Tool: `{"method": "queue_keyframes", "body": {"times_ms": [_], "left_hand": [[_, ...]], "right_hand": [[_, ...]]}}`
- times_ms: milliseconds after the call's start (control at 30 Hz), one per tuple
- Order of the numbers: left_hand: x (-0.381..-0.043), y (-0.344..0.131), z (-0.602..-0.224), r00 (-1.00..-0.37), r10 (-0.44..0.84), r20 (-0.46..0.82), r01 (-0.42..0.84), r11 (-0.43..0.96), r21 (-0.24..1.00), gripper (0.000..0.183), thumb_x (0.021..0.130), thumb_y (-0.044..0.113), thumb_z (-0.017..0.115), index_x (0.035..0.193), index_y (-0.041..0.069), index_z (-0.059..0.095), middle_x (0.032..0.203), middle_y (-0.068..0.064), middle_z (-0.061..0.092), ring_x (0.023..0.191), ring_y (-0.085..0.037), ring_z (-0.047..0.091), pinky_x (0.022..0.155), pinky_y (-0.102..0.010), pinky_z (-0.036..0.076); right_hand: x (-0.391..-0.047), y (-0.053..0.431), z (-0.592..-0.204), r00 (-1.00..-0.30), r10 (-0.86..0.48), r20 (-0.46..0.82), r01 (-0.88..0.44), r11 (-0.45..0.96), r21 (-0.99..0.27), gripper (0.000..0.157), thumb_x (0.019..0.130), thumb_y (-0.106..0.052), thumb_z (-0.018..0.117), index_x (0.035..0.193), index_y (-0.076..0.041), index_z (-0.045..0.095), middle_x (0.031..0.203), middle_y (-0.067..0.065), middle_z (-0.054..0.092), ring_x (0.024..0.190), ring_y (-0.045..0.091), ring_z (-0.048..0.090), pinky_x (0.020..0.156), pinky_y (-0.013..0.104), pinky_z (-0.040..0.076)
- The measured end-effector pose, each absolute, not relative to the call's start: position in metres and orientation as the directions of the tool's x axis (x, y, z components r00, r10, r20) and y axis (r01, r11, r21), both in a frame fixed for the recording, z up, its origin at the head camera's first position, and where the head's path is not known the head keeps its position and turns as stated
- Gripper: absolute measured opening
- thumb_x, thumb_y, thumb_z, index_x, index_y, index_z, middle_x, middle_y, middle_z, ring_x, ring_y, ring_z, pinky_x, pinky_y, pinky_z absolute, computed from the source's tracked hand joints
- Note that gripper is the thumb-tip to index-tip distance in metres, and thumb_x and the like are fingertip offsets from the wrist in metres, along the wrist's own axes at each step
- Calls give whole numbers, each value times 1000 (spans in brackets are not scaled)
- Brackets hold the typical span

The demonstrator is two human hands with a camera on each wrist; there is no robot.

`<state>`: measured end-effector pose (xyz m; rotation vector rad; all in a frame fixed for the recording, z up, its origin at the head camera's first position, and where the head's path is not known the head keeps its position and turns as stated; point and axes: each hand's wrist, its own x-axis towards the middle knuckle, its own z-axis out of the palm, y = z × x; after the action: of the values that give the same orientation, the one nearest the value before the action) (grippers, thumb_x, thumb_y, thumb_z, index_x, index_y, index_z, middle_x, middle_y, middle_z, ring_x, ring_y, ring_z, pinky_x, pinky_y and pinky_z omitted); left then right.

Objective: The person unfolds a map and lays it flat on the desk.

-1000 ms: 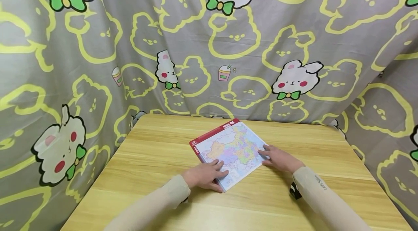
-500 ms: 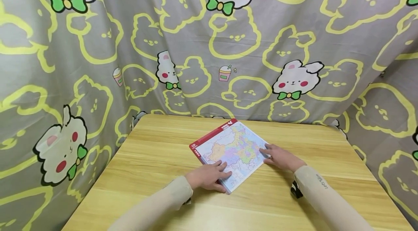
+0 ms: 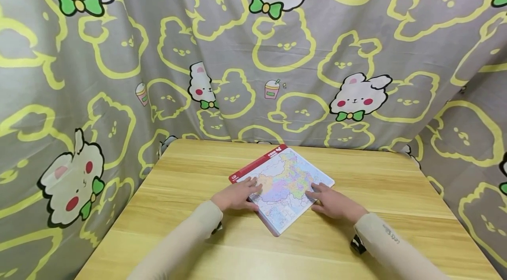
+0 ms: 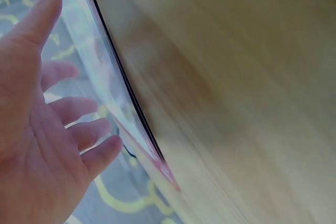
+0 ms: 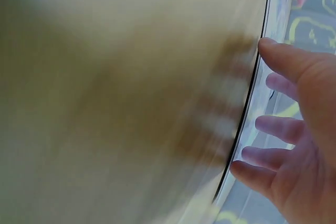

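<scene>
A flat rectangular map board (image 3: 283,183) with a red band along its far left side lies turned at an angle on the wooden table. My left hand (image 3: 239,194) rests on its left edge, fingers spread over the printed face and thumb by the side. At the lower right edge, my right hand (image 3: 334,203) touches the board with fingers extended over the map. In the left wrist view, the left hand (image 4: 52,129) has its fingers apart beside the board's dark edge. The right wrist view has the right hand's thumb (image 5: 286,59) against that edge.
The pale wooden table (image 3: 178,170) spreads around the board on all sides. Behind it and to both sides hangs a grey curtain (image 3: 233,42) with rabbit and yellow outline prints. The board's far corner lies near the table's back edge.
My left hand has slid away from me along the board's left edge. The right hand has moved slightly nearer and left along the right edge. The board's near corner has shifted a little right.
</scene>
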<state>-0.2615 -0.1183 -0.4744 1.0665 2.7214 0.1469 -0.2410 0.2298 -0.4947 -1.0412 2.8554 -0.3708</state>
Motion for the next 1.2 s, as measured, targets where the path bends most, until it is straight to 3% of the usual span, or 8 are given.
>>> {"method": "queue_keyframes", "body": {"times_ms": [433,600,1200], "left_hand": [[-292,-142,-474,-782,594,-190,555,802,222,89,83,55,65,149,6,30,154,-21,15,141,-37,14,111,-45,21],[-300,-145,-478,-781,595,-191,555,801,225,94,79,57,68,148,6,30,154,-22,17,140,-39,16,110,-47,22],[-303,-143,-486,-769,595,-235,565,804,187,91,79,60,65,149,12,31,155,-14,20,142,-28,13,109,-44,25]], "right_hand": [[-212,191,-488,-739,-674,9,-662,723,-198,46,92,-26,63,131,-3,56,138,30,40,125,54,34,98,57,36],[-205,178,-486,-732,-682,2,-668,717,-198,49,92,-29,62,133,-4,55,139,29,40,124,55,36,98,58,35],[-200,157,-493,-706,-708,-23,-696,699,-166,51,91,-35,62,134,-8,55,140,28,39,123,51,40,99,54,37]]}}
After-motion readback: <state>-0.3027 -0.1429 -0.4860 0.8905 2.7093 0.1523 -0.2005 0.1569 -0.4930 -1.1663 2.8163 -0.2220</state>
